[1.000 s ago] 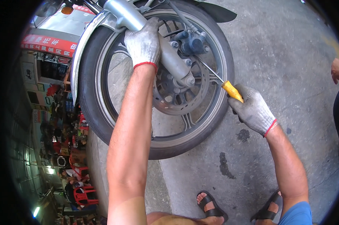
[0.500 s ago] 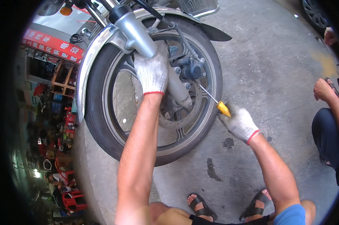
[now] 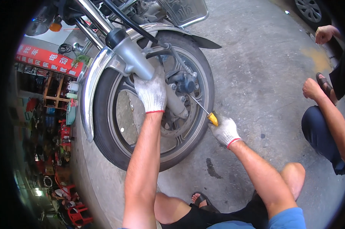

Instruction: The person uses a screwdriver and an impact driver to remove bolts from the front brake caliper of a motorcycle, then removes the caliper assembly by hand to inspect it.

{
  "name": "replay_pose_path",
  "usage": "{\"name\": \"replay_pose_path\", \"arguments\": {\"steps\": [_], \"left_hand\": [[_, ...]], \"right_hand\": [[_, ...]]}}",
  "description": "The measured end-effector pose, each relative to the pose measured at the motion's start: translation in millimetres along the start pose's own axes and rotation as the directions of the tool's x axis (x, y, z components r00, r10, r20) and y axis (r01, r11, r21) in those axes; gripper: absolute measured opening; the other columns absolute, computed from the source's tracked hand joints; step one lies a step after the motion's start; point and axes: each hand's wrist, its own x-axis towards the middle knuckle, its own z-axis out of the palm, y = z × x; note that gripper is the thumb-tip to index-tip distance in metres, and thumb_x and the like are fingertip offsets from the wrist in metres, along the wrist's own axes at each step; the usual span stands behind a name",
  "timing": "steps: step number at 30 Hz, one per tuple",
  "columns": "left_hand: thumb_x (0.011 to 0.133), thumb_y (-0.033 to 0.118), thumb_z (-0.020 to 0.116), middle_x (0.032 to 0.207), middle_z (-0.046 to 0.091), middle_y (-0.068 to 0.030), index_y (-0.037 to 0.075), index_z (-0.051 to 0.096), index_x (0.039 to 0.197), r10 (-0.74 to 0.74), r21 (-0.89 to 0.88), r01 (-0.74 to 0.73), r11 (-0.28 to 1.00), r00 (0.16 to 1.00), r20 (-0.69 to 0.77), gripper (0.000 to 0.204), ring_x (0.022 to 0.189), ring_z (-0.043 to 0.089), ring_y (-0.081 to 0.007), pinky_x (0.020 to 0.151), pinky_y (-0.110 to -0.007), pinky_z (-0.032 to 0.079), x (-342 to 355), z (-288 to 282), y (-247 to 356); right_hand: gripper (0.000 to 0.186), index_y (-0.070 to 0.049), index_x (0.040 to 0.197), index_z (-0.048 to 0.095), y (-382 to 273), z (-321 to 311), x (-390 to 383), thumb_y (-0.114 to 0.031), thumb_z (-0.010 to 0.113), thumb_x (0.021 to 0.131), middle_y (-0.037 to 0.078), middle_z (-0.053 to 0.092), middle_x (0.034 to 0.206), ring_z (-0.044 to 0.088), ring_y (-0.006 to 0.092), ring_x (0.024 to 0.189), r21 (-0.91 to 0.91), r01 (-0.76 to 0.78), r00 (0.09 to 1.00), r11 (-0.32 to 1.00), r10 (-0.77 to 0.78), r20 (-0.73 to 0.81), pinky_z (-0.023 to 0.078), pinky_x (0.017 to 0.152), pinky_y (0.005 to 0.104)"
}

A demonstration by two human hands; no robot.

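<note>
**Surroundings: open concrete forecourt**

Floor: grey concrete floor (image 3: 256, 76), daylit, with a dark stain (image 3: 213, 169). Left edge: red signboard (image 3: 46, 61) above cluttered wooden shelving (image 3: 54, 91); red plastic stools (image 3: 75, 213) below. Car wheel (image 3: 308, 9) at upper right.

You're working in soft, even daylight — the concrete (image 3: 256, 76) right of your right hand (image 3: 226, 131) is bright but casts no hard shadows. Glare sits on the chrome fork (image 3: 132, 57) just above your left hand's (image 3: 151, 91) fingers and along the fender (image 3: 89, 87) to their left. Beyond that, the shop (image 3: 46, 114) is dim, its details smeared. Fisheye bends every line toward the rim, where a black vignette closes in — focus holds sharp around both gloves.
</note>
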Motion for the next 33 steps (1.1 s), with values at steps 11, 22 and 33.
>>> {"name": "replay_pose_path", "arguments": {"steps": [11, 22, 33], "left_hand": [[0.078, 0.018, 0.075, 0.106, 0.060, -0.0145, -0.006, 0.050, 0.122, -0.029, -0.026, 0.029, 0.999, 0.999, -0.015, 0.056, 0.090, 0.058, -0.0215, 0.084, -0.034, 0.047, -2, 1, -1], [0.079, 0.014, 0.072, 0.100, 0.057, -0.0085, -0.001, 0.050, 0.124, -0.031, -0.020, 0.030, 0.999, 0.999, -0.043, 0.053, 0.080, 0.055, -0.0142, 0.075, -0.030, 0.048, 0, 4, -8], [0.078, 0.020, 0.075, 0.093, 0.057, -0.0096, -0.005, 0.048, 0.116, -0.036, 0.017, 0.037, 0.999, 0.998, -0.047, 0.052, 0.079, 0.055, -0.0158, 0.074, -0.032, 0.048, -2, 4, -3]], "right_hand": [[0.026, -0.008, 0.090, 0.059, 15, 24, -1, -0.033, 0.065, 0.084, 0.020, 0.066, 0.078, 0.065, 0.0409, 0.078, -0.004, 0.017, 0.999, 1.000, -0.017, -0.048, 0.051, 0.068, 0.0508], [0.025, -0.009, 0.090, 0.059, 10, 26, -1, -0.032, 0.066, 0.083, 0.020, 0.066, 0.077, 0.065, 0.0409, 0.076, 0.029, -0.021, 0.998, 0.999, 0.022, -0.051, 0.051, 0.067, 0.0511], [0.026, -0.009, 0.092, 0.060, 9, 27, -1, -0.032, 0.066, 0.083, 0.021, 0.066, 0.079, 0.065, 0.0421, 0.078, 0.041, -0.086, 0.996, 0.995, 0.088, -0.029, 0.051, 0.069, 0.0508]]}}
